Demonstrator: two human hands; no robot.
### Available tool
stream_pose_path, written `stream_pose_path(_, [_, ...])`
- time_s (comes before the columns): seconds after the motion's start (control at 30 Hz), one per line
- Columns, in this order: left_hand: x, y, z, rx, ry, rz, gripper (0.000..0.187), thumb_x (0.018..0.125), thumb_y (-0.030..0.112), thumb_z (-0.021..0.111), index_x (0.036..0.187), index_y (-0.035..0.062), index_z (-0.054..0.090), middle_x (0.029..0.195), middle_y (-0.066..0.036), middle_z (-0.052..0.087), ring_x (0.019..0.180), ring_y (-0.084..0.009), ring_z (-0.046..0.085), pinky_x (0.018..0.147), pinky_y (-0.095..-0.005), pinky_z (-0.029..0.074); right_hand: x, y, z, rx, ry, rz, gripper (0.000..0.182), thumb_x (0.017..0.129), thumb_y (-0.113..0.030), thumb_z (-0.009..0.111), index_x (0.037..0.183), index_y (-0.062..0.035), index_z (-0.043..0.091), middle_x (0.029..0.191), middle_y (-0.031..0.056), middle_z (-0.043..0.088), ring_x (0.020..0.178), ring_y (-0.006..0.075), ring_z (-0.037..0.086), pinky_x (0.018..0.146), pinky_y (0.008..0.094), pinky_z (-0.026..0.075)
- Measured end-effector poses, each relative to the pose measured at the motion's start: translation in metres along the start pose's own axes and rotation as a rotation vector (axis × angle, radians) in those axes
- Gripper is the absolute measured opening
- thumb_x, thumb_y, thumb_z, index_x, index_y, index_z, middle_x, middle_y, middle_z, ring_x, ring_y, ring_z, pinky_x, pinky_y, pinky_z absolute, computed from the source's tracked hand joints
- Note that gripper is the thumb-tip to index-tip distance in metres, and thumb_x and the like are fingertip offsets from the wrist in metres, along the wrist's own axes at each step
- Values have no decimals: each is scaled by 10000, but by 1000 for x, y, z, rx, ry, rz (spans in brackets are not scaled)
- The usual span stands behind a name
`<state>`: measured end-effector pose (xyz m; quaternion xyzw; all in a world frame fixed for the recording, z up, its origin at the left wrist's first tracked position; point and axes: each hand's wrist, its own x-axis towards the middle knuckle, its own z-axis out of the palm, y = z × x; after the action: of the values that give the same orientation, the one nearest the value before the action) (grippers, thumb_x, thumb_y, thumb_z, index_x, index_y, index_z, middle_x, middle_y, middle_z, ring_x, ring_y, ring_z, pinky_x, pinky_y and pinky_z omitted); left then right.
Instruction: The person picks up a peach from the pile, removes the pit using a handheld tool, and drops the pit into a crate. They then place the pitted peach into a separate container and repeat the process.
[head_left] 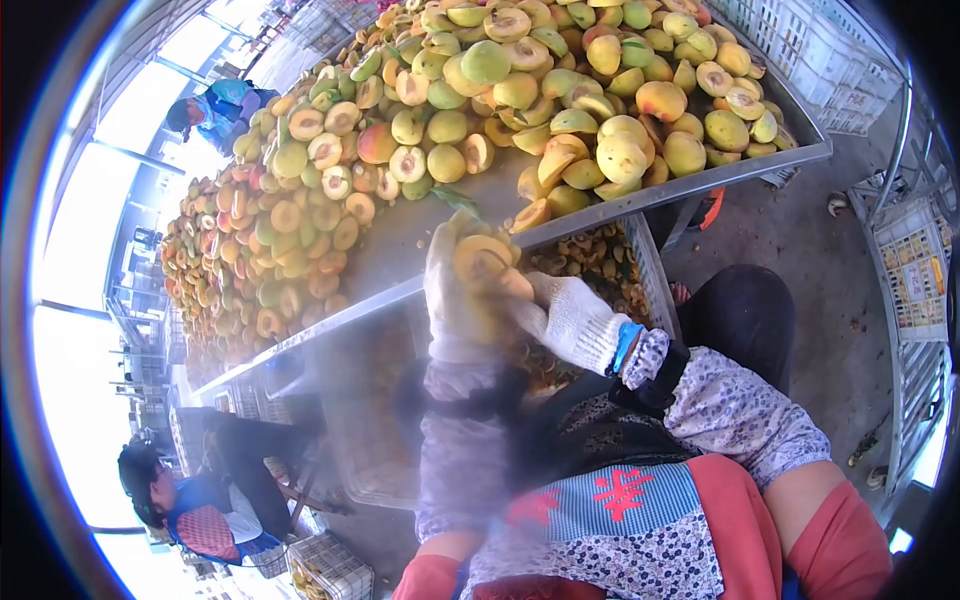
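Observation:
My left hand, in a whitish glove, is closed round a cut yellow peach just over the near edge of the metal table. Its cut face is turned upward and slightly blurred. My right hand, in a white knitted glove, meets the peach from the right with its fingers bent in. Whatever sits between those fingertips is smeared and partly hidden. Close behind both hands lies a heap of whole and halved peaches on the metal table.
Below the table edge, a crate holds peach scraps. Stacked white crates stand at the back right, and a rack with crates is on the right. One person sits at lower left; another is beyond the heap.

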<state>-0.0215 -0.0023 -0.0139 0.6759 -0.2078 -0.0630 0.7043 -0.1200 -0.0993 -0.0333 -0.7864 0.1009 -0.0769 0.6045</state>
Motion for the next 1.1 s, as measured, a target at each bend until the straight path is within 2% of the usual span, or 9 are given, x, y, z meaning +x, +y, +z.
stream_pose_path(0.17, [-6, 18, 5, -494, 21, -339, 473, 978, 364, 557, 1257, -17, 549, 1057, -122, 608, 922, -281, 640, 831, -440, 576, 0, -8, -6, -269, 30, 82, 327, 979, -335, 560, 979, -15, 623, 867, 246, 672, 873, 447, 637, 748, 506, 490])
stream_pose_path(0.4, [-5, 24, 14, -570, 128, -468, 502, 984, 439, 554, 1220, -4, 553, 1006, -115, 607, 902, -265, 644, 796, -422, 577, -2, 1, -5, -353, 40, 26, 285, 950, -320, 580, 961, -36, 597, 839, 235, 664, 852, 445, 633, 735, 521, 493])
stream_pose_path(0.6, [-5, 21, 9, -389, 105, -368, 500, 994, 445, 546, 1190, -15, 557, 946, -111, 607, 811, -246, 645, 714, -381, 568, -5, 0, 0, -247, -28, 69, 279, 956, -313, 583, 1025, -46, 623, 925, 232, 676, 910, 438, 632, 776, 497, 507])
stream_pose_path(0.67, [-7, 22, 6, 157, -27, -19, 511, 995, 438, 547, 1142, -50, 579, 868, -131, 625, 720, -230, 640, 642, -337, 554, -8, 0, 3, -162, -27, 58, 277, 961, -302, 591, 1055, -45, 633, 930, 235, 679, 911, 429, 642, 783, 476, 514])
stream_pose_path(0.73, [-6, 25, 3, 191, -64, 41, 513, 995, 434, 551, 1111, -64, 594, 832, -138, 631, 687, -221, 634, 612, -320, 542, -9, 4, 10, -77, -24, 45, 279, 966, -291, 598, 1085, -43, 643, 936, 238, 682, 912, 421, 653, 791, 455, 521])
stream_pose_path(0.9, [0, 15, 6, 264, -26, 232, 514, 989, 423, 564, 1048, -84, 625, 777, -152, 646, 624, -200, 620, 560, -294, 516, -6, 9, 40, 602, -65, 139, 291, 1002, -254, 593, 1086, 19, 646, 902, 159, 710, 844, 223, 667, 778, 355, 515])
stream_pose_path(0.97, [2, 28, 8, -156, 80, -206, 514, 985, 429, 567, 1043, -78, 630, 767, -148, 643, 628, -203, 623, 562, -291, 518, -7, 6, 34, 591, -89, 123, 301, 1009, -258, 585, 1083, 27, 644, 902, 143, 710, 844, 195, 652, 775, 345, 512])
stream_pose_path(1.03, [5, 30, 7, -150, 80, -250, 511, 985, 427, 566, 1048, -77, 628, 766, -148, 641, 629, -203, 624, 561, -292, 517, -8, 6, 31, 580, -120, 108, 311, 1016, -262, 576, 1080, 36, 641, 901, 127, 710, 845, 166, 637, 772, 335, 510])
stream_pose_path(1.1, [8, 30, 4, -149, 78, -285, 509, 985, 425, 565, 1053, -76, 627, 764, -148, 639, 629, -203, 624, 560, -292, 516, -5, 6, 24, 406, -70, 90, 292, 1000, -269, 601, 1100, 1, 647, 888, 158, 707, 824, 225, 668, 769, 353, 512])
